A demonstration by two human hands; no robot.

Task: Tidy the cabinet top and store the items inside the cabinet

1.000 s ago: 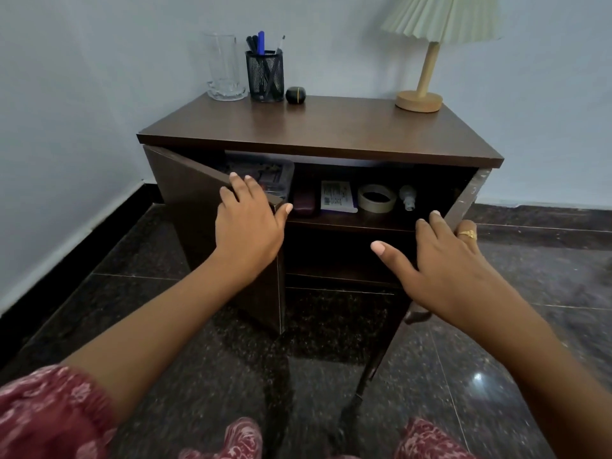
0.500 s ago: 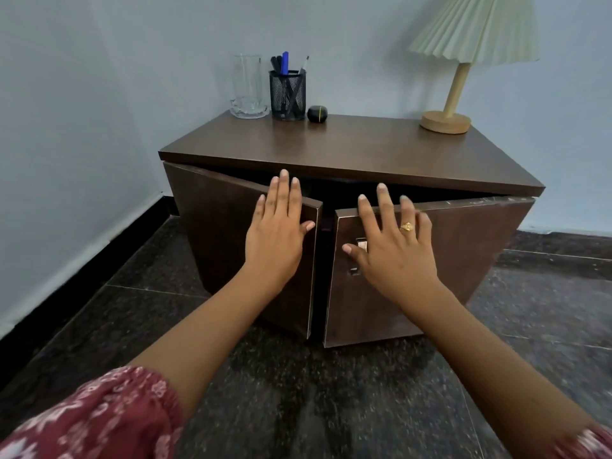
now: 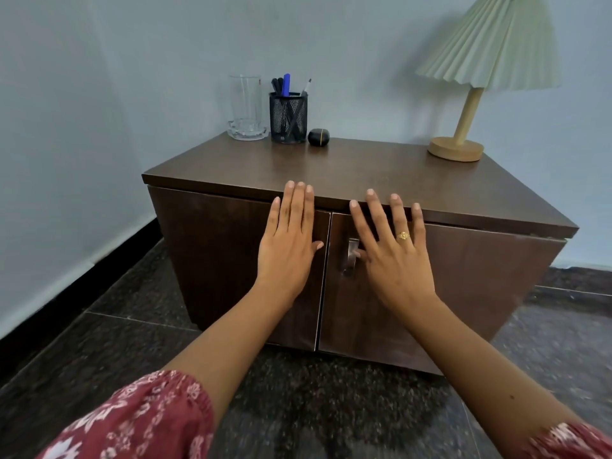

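Against the cabinet (image 3: 381,173) front, presses left hand (image 3: 288,246) and right hand (image 3: 394,256) flat and empty on its shut doors (image 3: 225,260), then finds glass mug (image 3: 246,107), pen holder (image 3: 288,119) and black case (image 3: 319,137) rowed along the cabinet's rear-left edge, nearer the left hand.

Both forearms are bare. The left sleeve (image 3: 132,422) is dark red with a small white and pink flower print and a gathered edge. The right sleeve (image 3: 571,440) has the same print. The right hand (image 3: 394,260) wears a gold ring (image 3: 403,235) on its ring finger.

Cabinet top (image 3: 364,173): glass (image 3: 246,107), penholder (image 3: 288,117), lamp (image 3: 468,117), maybe case (image 3: 319,136)
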